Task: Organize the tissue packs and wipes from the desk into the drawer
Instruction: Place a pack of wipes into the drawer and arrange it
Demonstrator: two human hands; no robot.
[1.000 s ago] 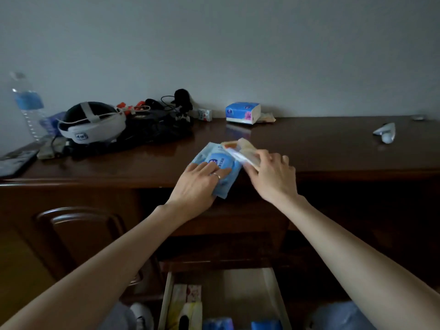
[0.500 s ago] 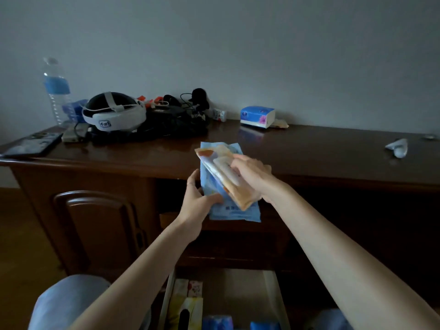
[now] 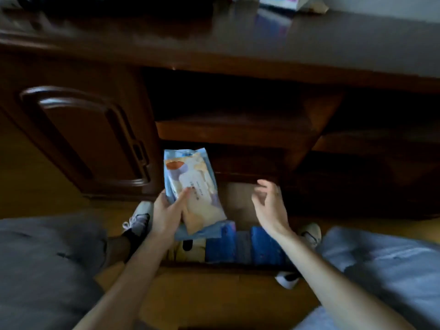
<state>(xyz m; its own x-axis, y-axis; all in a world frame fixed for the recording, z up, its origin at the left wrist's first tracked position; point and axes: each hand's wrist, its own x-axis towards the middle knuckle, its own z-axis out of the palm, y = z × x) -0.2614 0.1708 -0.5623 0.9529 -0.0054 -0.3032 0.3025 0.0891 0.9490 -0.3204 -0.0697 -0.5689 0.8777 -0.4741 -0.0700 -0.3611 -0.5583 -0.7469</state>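
placing step: at frame centre the left hand point(image 3: 166, 216) grips the wipes packs point(image 3: 195, 191) above the open drawer point(image 3: 240, 201); the right hand point(image 3: 270, 206) hovers loose-fingered, holding nothing. next, probably lower them beside the blue packs point(image 3: 247, 245).

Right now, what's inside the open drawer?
The drawer holds dark blue packs and a yellow pack along its front. The wipes packs in the left hand hide its left side.

Bare forearms, no sleeves; blue-grey trousers point(image 3: 381, 263) on both legs; pale lace-up shoes point(image 3: 140, 216), dark socks.
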